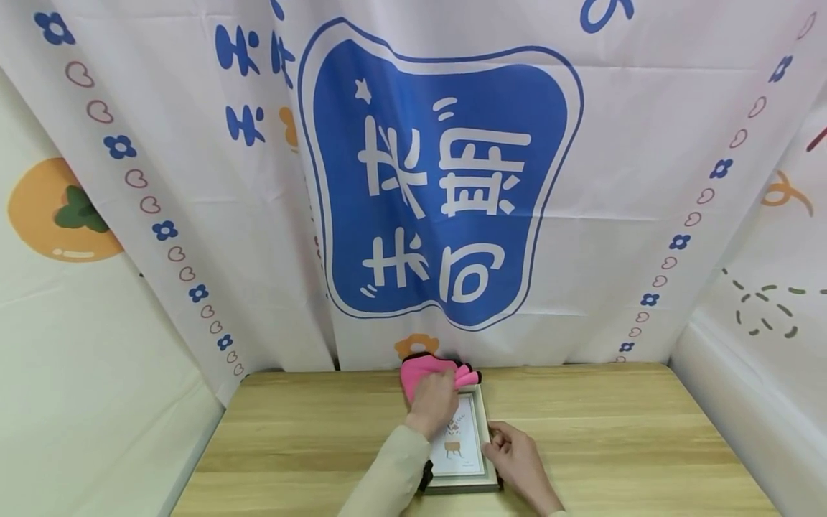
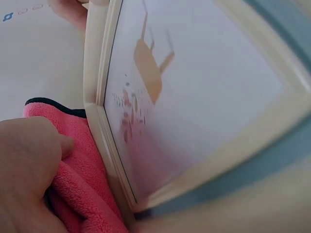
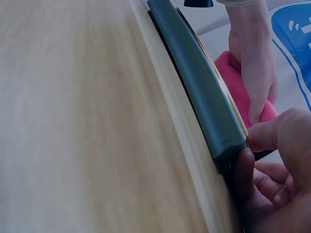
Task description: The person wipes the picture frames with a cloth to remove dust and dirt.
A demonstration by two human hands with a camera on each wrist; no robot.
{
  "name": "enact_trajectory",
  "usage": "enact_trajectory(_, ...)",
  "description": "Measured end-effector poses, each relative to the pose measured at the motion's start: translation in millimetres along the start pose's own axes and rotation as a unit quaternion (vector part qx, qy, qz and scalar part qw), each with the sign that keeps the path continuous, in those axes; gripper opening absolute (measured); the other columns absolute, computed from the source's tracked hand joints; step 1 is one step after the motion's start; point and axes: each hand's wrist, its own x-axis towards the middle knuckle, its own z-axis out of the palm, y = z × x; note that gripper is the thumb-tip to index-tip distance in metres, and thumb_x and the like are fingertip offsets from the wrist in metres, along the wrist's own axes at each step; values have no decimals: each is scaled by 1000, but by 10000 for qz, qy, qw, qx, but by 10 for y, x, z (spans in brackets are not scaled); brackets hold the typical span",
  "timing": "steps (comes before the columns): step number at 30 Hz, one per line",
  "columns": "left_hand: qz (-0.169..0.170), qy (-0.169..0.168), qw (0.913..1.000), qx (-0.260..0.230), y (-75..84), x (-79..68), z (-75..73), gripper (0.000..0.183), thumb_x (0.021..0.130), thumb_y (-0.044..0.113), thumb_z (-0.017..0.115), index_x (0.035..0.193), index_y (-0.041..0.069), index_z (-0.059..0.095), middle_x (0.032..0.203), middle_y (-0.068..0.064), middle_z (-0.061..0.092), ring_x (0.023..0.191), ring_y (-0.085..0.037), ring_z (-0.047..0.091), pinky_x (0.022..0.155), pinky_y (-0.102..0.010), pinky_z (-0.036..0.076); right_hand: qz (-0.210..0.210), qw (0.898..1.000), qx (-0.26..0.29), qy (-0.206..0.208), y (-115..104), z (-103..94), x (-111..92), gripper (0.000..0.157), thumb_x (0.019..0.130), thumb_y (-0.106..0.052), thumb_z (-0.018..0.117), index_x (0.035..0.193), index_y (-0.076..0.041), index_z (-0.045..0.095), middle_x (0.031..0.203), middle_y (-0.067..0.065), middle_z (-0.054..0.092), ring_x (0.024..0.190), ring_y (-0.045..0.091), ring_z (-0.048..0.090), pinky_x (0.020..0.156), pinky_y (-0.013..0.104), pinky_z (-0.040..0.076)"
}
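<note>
Pale sleeve (image 1: pixel 385 470) foremost, the left hand (image 1: pixel 434 398) gripped a pink cloth (image 1: pixel 413 373) at the far end of the picture frame (image 1: pixel 461 463), whose right edge the right hand (image 1: pixel 520 459) pinched. It lay lengthwise toward the nearby far edge of the tabletop (image 1: pixel 310 445), which stretched wide on both sides.

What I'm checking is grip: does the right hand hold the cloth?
No, the left hand holds the cloth; the right hand grips the frame.

A white cloth (image 1: pixel 620 158) with a blue emblem (image 1: pixel 432 165) hangs behind the wood-grain table (image 1: pixel 601 431); low on it, a partly hidden orange print (image 1: pixel 426 340) is possibly a flower.
</note>
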Motion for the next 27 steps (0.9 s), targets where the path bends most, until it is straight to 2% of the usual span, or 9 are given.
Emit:
enact_trajectory(6, -65, -185, 9998, 106, 109, 76, 43, 10, 94, 14, 74, 98, 9, 66, 73, 1, 59, 63, -15, 58, 59, -31, 49, 26, 10000, -47, -1, 8, -21, 26, 41, 85, -3, 78, 125, 3, 74, 75, -3, 61, 61, 4, 51, 57, 20, 44)
enact_trajectory(10, -90, -287, 9995, -26, 163, 92, 52, 12, 94, 13, 76, 100, 10, 66, 76, 1, 61, 66, -15, 59, 61, -31, 50, -25, 10000, -52, -8, 19, -18, 25, 41, 85, -3, 78, 126, 2, 74, 75, -4, 61, 61, 3, 52, 58, 20, 44)
enact_trajectory(18, -104, -259, 9992, -272, 296, 97, 51, 12, 98, 16, 73, 105, 10, 66, 76, 0, 62, 69, -18, 62, 64, -32, 53, -207, 9998, -48, -28, 22, 3, 2, 41, 86, -4, 78, 126, 4, 73, 74, -4, 61, 62, 3, 51, 59, 20, 44)
enact_trajectory(23, -62, -209, 9983, -548, 368, 124, 85, 11, 96, 13, 73, 103, 10, 65, 76, -1, 63, 70, -19, 63, 64, -31, 52, -110, 9999, -34, -9, 18, -6, -1, 42, 86, -4, 78, 126, 4, 73, 74, -4, 60, 61, 4, 50, 58, 20, 43)
enact_trajectory(27, -116, -220, 9976, -650, 398, 137, 127, 12, 95, 10, 72, 107, 8, 67, 80, -2, 64, 74, -19, 64, 67, -32, 53, -137, 9999, 35, -45, 6, -7, -5, 43, 85, -4, 80, 127, 4, 72, 75, -3, 61, 62, 3, 50, 58, 21, 43)
